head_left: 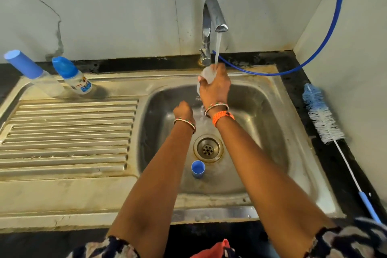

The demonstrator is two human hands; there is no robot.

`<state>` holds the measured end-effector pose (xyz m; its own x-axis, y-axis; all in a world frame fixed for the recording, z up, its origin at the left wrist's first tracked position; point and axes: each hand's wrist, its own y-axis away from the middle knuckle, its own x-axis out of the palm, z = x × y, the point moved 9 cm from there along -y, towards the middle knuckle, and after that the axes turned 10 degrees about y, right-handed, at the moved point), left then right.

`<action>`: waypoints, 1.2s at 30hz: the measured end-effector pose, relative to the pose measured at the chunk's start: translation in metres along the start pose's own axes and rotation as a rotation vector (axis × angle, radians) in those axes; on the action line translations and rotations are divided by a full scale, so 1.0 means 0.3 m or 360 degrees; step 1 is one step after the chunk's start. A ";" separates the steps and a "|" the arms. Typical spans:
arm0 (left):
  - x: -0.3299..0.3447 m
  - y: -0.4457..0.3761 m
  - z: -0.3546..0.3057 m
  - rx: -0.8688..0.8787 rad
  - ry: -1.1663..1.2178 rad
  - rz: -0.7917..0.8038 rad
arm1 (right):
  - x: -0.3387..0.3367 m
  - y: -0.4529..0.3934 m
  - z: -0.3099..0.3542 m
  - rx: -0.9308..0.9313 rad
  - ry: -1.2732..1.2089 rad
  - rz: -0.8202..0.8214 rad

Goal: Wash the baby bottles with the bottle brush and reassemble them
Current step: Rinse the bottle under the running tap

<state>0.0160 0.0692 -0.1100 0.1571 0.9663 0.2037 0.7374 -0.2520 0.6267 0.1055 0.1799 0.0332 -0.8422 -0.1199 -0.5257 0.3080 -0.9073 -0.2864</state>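
1. Forearms nearest you reach over the sink (278, 98); your right hand (215, 85) is wrapped round a clear bottle body (206, 75) directly under the tap stream (217, 48).
2. Your left hand (183, 110) hangs beside it above the basin with fingers curled under; whether it holds anything cannot be told.
3. Turn the bottle so the water runs through its mouth, and keep it low to limit splashing, judging by the stream's fall.
4. Blue cap (198, 168) lies in the basin near the drain (208, 148); retrieve it for refitting.
5. Bottle brush (322, 117) lies on the right counter, well apart from your hands.
6. Two capped bottles (72, 75) stand on the drainboard (67, 132), left.
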 end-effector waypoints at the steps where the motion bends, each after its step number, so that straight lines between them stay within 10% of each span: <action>1: -0.012 -0.015 0.000 -0.0013 0.0011 -0.0020 | 0.025 0.001 -0.033 0.0137 0.0045 0.0122; 10: -0.027 -0.027 0.010 -0.0200 0.0029 0.0135 | 0.029 -0.032 -0.082 0.0375 -0.0096 0.0198; 13: -0.027 -0.021 0.020 -0.0230 0.0079 0.0137 | 0.032 -0.044 -0.130 0.0809 -0.0673 0.0108; 16: -0.094 -0.029 -0.005 -0.0146 0.0120 -0.0120 | 0.150 0.058 -0.145 0.1461 -0.1484 0.0678; 23: 0.004 0.045 -0.033 -0.0268 0.0214 0.0235 | 0.196 0.185 -0.196 0.1845 -0.1913 0.0789; 31: 0.068 0.160 -0.181 0.0267 -0.0085 0.0612 | 0.159 0.226 -0.169 0.1799 -0.1655 0.0861; 36: -0.032 0.223 -0.141 0.0548 -0.0250 0.0767 | 0.135 0.281 -0.246 0.1411 -0.0659 0.0926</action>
<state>0.0362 0.0408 -0.0383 0.6014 0.7504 0.2742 0.7250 -0.6568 0.2073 0.1300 0.1283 -0.0714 -0.8059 -0.5906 -0.0416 0.4170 -0.6160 0.6684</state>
